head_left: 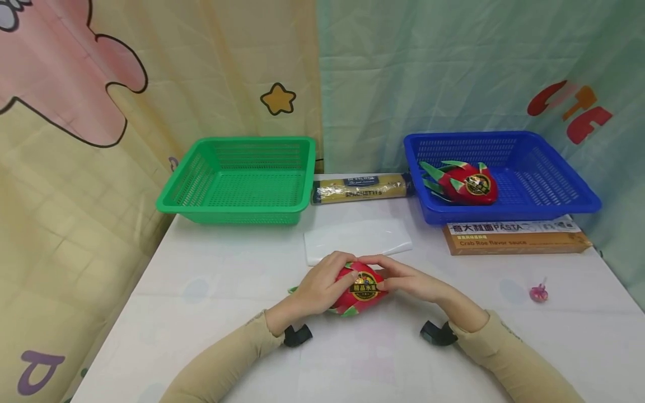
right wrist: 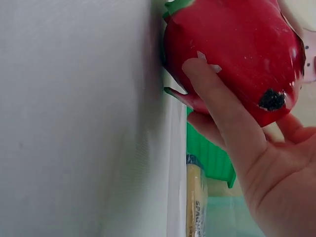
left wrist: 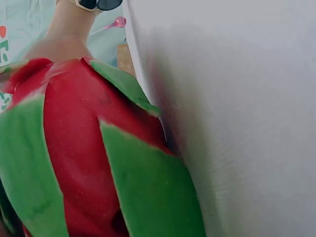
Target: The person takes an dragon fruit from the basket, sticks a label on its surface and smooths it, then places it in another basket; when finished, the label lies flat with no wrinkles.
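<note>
A red dragon fruit (head_left: pixel 370 302) with green scales and a black-and-gold round label lies low over the near middle of the table, between both hands. The left hand (head_left: pixel 318 285) grips it from the left, thumb across the top near the label. From the right, the right hand (head_left: pixel 414 281) holds the other end, with its thumb at the label's edge. Green-scaled skin of the dragon fruit (left wrist: pixel 81 148) fills much of the left wrist view. In the right wrist view, fingers of the right hand (right wrist: pixel 269 168) curl against the smooth red end. The left fingertips are partly hidden.
Behind stand a green basket (head_left: pixel 242 217) and a blue basket (head_left: pixel 509 214) holding another dragon fruit (head_left: pixel 453 187). A spaghetti pack (head_left: pixel 363 189) lies between them. Nearer are a white plastic sheet or bag (head_left: pixel 358 240), a pasta box (head_left: pixel 519 243) and a small pink wrapped item (head_left: pixel 538 293).
</note>
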Motion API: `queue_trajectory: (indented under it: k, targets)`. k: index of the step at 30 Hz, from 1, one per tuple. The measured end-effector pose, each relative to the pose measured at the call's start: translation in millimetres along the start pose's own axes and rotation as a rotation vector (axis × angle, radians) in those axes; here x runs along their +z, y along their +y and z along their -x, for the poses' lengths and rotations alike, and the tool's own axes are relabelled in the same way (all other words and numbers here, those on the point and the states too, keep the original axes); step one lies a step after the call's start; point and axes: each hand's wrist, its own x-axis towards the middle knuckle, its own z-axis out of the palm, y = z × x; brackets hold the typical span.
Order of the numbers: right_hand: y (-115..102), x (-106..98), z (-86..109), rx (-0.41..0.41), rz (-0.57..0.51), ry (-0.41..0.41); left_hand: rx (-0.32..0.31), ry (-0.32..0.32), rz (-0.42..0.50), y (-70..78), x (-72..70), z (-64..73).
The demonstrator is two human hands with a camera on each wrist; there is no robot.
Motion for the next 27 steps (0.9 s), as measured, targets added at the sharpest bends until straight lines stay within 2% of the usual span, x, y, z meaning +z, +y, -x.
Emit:
queue_trajectory:
  k: [3,5,8,13,17,22,24,27]
  targets:
    - [1.4,6.3,-2.4,-0.027,0.102,0.051,0.026,-0.002,-0.019,1.4,0.5,0.3]
    - [2.3,10.8,-3.0,-0.041,0.217,0.106,0.052,-0.004,-0.022,2.3,1.5,0.6]
    - [2.9,15.2,-2.1,-0.051,0.308,0.172,0.071,0.003,0.015,2.6,3.9,0.9]
    - [0.3,17.6,0.4,-0.073,0.347,0.226,0.071,0.047,0.120,0.7,5.7,0.0]
    - [-5.9,17.9,6.7,-0.070,0.369,0.275,0.084,0.044,0.161,0.5,2.8,-4.0]
    - [-22.8,13.9,23.3,-0.036,0.379,0.358,0.080,0.018,0.237,5.6,-7.3,-16.3]
    - [-31.5,9.4,31.8,-0.028,0.397,0.407,0.101,0.043,0.244,8.6,-12.1,-25.0]
    - [-45.6,-2.6,47.2,-0.040,0.471,0.511,0.157,0.125,0.294,12.8,-19.2,-43.2]
